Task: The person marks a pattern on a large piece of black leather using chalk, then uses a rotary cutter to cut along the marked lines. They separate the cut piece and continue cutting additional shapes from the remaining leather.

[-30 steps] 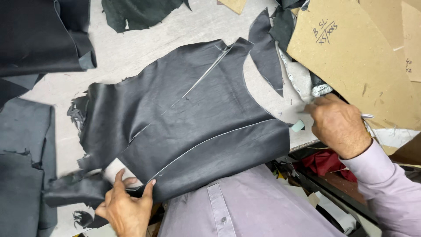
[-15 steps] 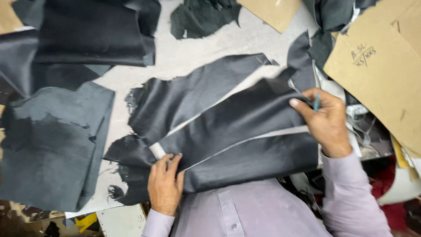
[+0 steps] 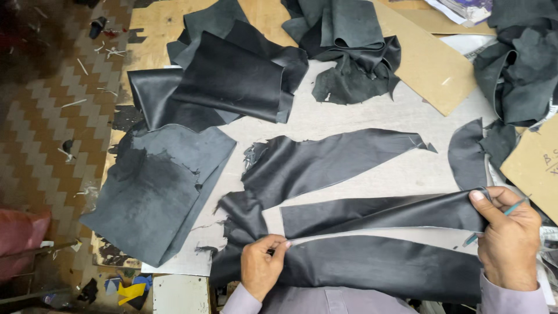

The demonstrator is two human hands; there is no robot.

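The left hand (image 3: 261, 268) pinches one end of a long black leather piece (image 3: 372, 264) on the table (image 3: 360, 119), the right hand (image 3: 508, 235) grips the other end with a thin tool (image 3: 494, 224), and the piece looks cut free, other leather lying uncut.

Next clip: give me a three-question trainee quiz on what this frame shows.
1. True or false: both hands grip the same folded black leather piece.
2. Besides the leather, what does the right hand hold? A) a thin pen-like tool B) scissors C) a tape measure
3. Fill in: the left hand pinches the piece's folded ____.

Key: 1 true; 2 A; 3 edge.
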